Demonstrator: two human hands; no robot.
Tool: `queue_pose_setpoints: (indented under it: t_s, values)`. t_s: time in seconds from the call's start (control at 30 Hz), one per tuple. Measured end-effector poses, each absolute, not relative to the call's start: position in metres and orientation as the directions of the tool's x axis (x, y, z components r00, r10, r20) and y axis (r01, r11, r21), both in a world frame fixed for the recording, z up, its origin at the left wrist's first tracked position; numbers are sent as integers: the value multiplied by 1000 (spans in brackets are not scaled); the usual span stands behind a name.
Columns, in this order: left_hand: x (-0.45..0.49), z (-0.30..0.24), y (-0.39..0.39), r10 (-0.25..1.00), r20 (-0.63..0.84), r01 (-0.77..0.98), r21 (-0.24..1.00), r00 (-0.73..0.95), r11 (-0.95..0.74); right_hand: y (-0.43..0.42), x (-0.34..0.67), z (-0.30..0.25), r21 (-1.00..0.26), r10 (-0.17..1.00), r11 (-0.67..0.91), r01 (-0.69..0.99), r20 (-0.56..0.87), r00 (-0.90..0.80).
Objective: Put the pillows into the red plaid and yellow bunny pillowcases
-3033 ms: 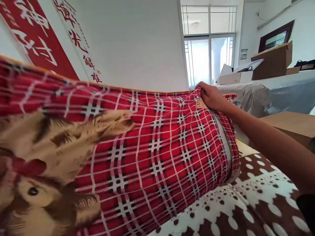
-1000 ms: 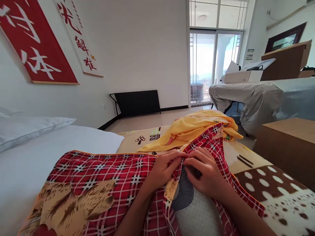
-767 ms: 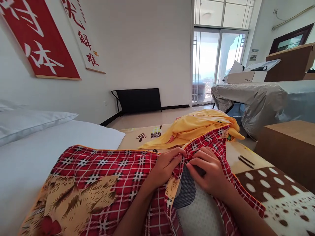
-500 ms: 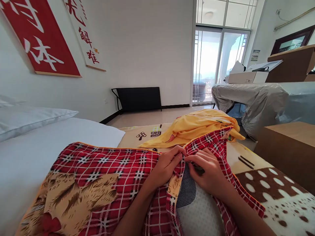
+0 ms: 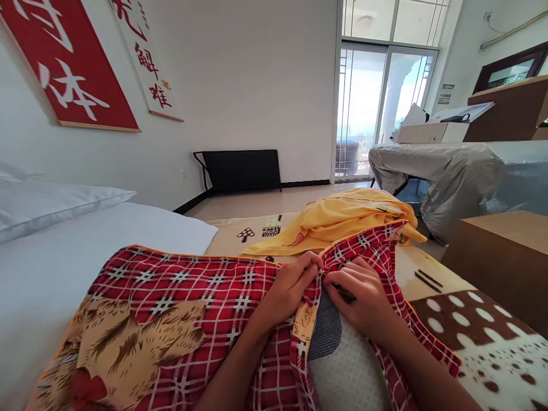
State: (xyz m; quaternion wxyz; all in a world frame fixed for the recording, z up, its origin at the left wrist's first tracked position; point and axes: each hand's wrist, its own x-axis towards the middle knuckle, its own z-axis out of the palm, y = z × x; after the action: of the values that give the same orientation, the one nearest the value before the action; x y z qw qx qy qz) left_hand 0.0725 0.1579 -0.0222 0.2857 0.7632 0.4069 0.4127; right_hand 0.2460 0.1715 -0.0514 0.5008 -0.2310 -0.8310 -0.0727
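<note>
A red plaid fabric cover [image 5: 184, 285] with orange-piped edges and a tan animal-like print spreads across the front. It gapes in the middle, where grey patterned fabric [image 5: 346, 359] shows through the slit. My left hand [image 5: 295, 285] pinches the cover's edge at the top of the slit. Close beside it, my right hand [image 5: 357, 291] has its fingers curled and pressed together at the same spot; whatever lies between those fingertips is hidden. Behind both hands lies a crumpled yellow cloth [image 5: 342, 217].
Under the cloths is a cream and brown patterned blanket [image 5: 466, 325]. White bedding [image 5: 149, 225] with a pillow [image 5: 64, 205] lies left. At right stand a brown box [image 5: 505, 245] and a plastic-covered table [image 5: 440, 165] bearing boxes. A black folded frame [image 5: 244, 171] leans against the wall.
My right hand has drawn very slightly right, away from the left fingertips. My left hand and the cover stay nearly where they were; the view tilts a little.
</note>
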Motion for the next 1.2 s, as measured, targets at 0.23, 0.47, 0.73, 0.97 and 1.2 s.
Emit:
queue_pose_setpoints:
  t_s: [0.23,0.47,0.73,0.97,1.2]
  values:
    - [73,-23,160,863,397,376,783,313,-496,174,245,-54,-3,255,860,510,868,-425]
    - [73,-23,159,859,386,401,767,335,-501,176,244,-59,153,118,825,544,895,-431]
    - [73,-24,157,852,383,435,739,356,-514,177,244,-62,181,81,824,536,900,-429]
    - [74,-25,159,863,379,438,748,334,-499,177,241,-62,109,137,832,544,910,-392]
    - [73,-33,169,864,383,413,764,328,-496,177,241,-58,73,192,840,537,887,-420]
